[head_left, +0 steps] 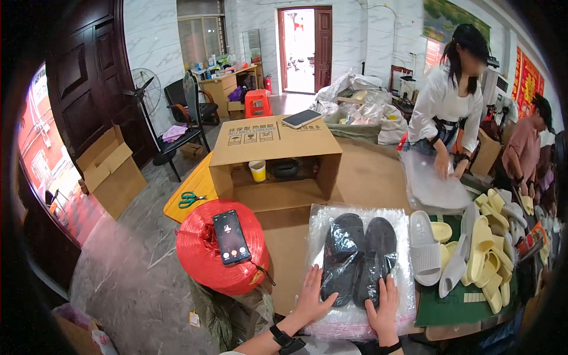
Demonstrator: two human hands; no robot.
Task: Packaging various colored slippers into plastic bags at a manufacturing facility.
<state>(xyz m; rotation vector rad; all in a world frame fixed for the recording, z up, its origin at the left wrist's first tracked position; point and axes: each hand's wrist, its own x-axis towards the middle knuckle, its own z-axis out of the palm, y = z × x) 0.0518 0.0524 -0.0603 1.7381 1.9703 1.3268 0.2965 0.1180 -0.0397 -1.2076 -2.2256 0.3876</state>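
Observation:
A pair of black slippers (345,236) lies side by side, soles down or up I cannot tell, inside a clear plastic bag (368,269). Beneath it is a stack of clear plastic bags (405,296) with pinkish edges nearest me. My left hand (313,296) rests at the bag's lower left, fingers spread and the thumb by the left slipper's end. At the lower right, my right hand (384,306) lies with its fingers apart along the right slipper. Neither hand grips anything; both touch the plastic.
Left of the bags, a phone (231,236) lies on a red twine roll (192,260). Behind stand green-handled scissors (190,199) and a cardboard box (275,148) holding a yellow-white cup (258,171). Yellow and grey slippers (482,248) pile up at right; a co-worker (447,106) handles plastic bags.

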